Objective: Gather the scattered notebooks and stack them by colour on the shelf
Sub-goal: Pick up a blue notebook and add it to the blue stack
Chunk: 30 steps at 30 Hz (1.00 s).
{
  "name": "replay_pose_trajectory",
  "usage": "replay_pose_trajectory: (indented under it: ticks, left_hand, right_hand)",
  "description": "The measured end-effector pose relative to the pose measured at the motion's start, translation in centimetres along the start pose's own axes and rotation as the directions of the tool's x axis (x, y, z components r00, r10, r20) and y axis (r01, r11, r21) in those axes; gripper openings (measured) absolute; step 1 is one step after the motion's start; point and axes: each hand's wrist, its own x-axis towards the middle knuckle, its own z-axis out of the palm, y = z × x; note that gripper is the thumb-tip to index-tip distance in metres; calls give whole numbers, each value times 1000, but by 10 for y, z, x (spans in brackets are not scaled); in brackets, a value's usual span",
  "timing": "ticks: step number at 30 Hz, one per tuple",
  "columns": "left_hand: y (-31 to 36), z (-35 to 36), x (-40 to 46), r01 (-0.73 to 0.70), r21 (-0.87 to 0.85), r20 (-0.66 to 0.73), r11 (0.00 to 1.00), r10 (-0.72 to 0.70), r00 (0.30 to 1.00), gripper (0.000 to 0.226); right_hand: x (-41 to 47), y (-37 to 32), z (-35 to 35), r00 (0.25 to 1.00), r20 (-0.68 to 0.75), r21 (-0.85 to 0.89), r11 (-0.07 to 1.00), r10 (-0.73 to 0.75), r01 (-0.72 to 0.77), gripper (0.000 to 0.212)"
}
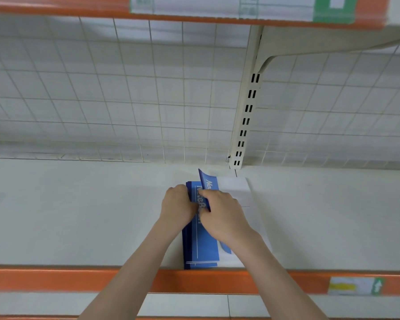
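A stack of blue notebooks lies at the white shelf's front edge; the left hand grips its left side while the right hand pinches a lifted blue cover.

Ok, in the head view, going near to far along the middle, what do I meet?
Orange shelf edge → blue notebook stack → left hand and right hand, both on the stack → lifted blue cover → wire grid back → upper shelf.
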Motion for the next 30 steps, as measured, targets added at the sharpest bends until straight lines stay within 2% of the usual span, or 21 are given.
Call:
replay_pose_trajectory:
  ticks: [4,7,10,12,17,18,19,21,22,23,25,28,30]
  left_hand:
    - [-2,-3,1,36,-267,42,963,-26,999,44]
    - [-1,-7,0,113,-439,107,891,-73,992,34]
    - [3,-13,0,235,-666,194,708,-139,971,33]
    - [5,-16,0,263,-725,224,636,-142,964,29]
    - [2,-17,-4,261,-723,259,640,-99,961,26]
    - [0,-16,-5,231,-691,224,685,-102,969,24]
    - [-2,-14,-4,170,-605,151,778,-97,984,24]
    - [-7,-9,-3,35,-295,-20,955,-43,999,27]
    - [-8,-7,-4,-3,-185,-68,983,-9,998,29]
    - [-8,-5,-5,-18,-149,-86,989,5,996,31]
    - [-7,-3,-5,-3,-163,-93,987,-12,996,35]
    - [-6,-6,-3,68,-295,-69,953,-92,993,38]
    - [-7,-8,-4,50,-340,-67,939,-77,995,38]
  right_hand:
    - [2,1,3,1000,-1,-62,998,6,-6,14]
    - [3,1,4,1000,1,-103,995,17,-17,13]
    - [4,1,6,1000,-3,-115,993,17,-17,30]
    - [3,-1,8,999,-33,-106,994,13,-16,28]
    - [2,0,10,998,-55,-165,986,15,-24,44]
    - [2,2,9,998,-59,-171,985,3,-13,49]
    - [2,4,8,998,-67,-166,986,-11,0,53]
    - [3,7,3,996,-80,-124,992,-33,23,55]
    - [3,8,0,996,-80,-91,995,-35,28,55]
    - [3,9,-3,996,-78,-59,998,-35,30,54]
    - [4,11,-5,996,-79,-25,999,-37,35,51]
    - [1,10,-4,995,-86,-6,999,-41,41,47]
    - [-1,8,-3,996,-80,-1,999,-42,42,47]
